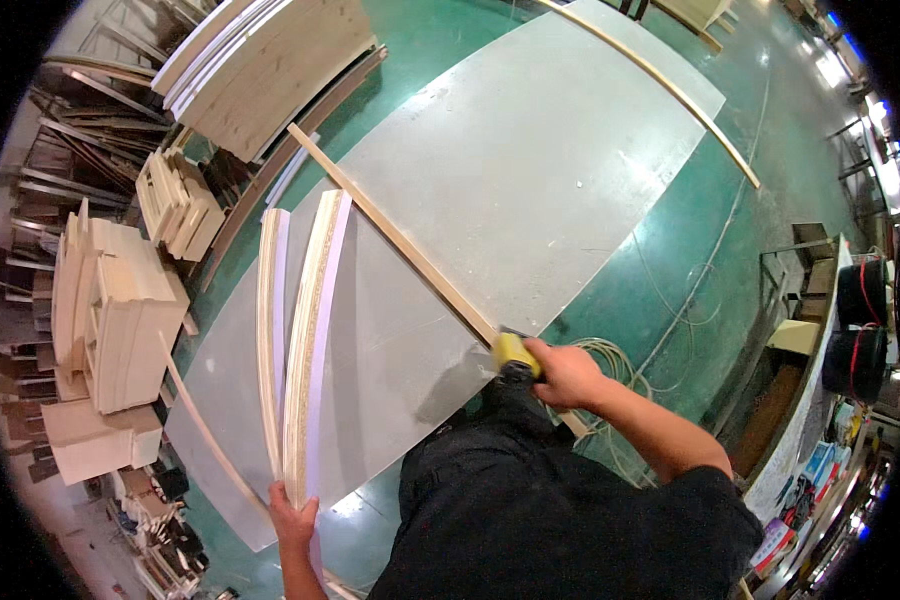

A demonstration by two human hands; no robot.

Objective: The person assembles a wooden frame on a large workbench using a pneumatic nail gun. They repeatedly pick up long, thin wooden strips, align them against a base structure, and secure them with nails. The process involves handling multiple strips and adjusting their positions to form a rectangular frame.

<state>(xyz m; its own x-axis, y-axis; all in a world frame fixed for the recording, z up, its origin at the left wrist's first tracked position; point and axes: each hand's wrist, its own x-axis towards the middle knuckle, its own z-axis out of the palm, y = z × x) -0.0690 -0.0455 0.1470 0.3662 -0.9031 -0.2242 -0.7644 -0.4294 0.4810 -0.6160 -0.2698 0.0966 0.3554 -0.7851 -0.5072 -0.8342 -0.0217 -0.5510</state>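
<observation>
My left hand [292,515] is closed round the near end of a long narrow board [310,340] with a raw chipboard-like edge and a pale purple face. A second, similar board [269,320] stands close beside it on the left, its near end reaching my fingers. My right hand [570,375] is wrapped round a yellow hand tool [516,352] with a dark part, blurred by motion, so its exact kind is unclear. That tool is at the near end of a wooden strip [410,250] lying across a large grey sheet [530,150].
Another strip [660,75] crosses the sheet's far end. Coiled hose [610,360] lies on the green floor right of my body. Stacked panels [270,70] and pale wooden pieces [130,310] stand at the left. A cluttered workbench [780,480] runs along the right.
</observation>
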